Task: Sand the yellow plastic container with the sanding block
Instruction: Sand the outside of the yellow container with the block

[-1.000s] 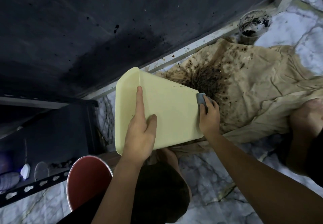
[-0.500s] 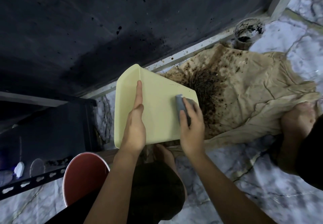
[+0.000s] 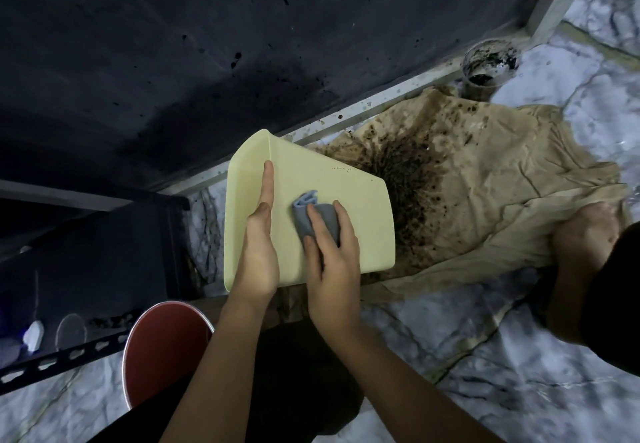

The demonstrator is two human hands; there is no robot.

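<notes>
Slippage is my main worry: my left hand only lies flat with straight fingers against the left part of the yellow container, gripping nothing, so a hard stroke could tip or skid it onto the stained cloth. Just right of that hand, my right hand presses the grey sanding block on the container's upturned face, fingers curled over it. Both hands cover the near-left part; the right side is bare.

Open container wall is left right of the hands; leftward passage is blocked by a dark shelf and red stool.
</notes>
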